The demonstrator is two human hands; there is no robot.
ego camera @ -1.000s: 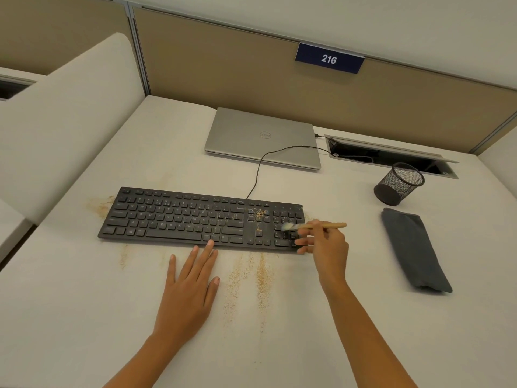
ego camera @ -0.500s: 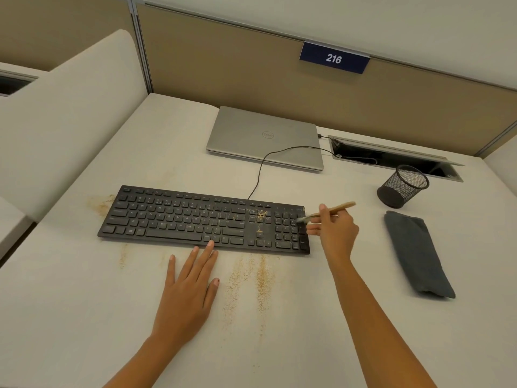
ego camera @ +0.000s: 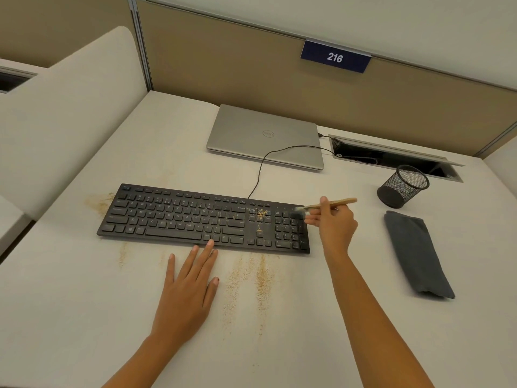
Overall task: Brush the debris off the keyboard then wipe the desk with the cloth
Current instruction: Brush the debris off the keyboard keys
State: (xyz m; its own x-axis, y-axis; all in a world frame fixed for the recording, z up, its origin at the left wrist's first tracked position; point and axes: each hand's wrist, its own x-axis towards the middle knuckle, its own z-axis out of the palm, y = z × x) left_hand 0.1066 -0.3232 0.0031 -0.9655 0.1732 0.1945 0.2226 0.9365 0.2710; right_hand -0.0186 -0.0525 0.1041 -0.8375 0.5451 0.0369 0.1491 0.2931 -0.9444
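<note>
Flicking too hard, the brush pinched in the right hand at the keyboard's right end could drive the crumbs left of the number pad under the keys, while the left hand lies flat and spread on the bench and the cloth waits folded to the right

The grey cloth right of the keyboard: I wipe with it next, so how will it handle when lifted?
The cloth lies folded with soft, rounded edges, so it will probably be floppy and unfold when lifted. It looks thin, so likely light. Its matte surface suggests it will not slip.
</note>
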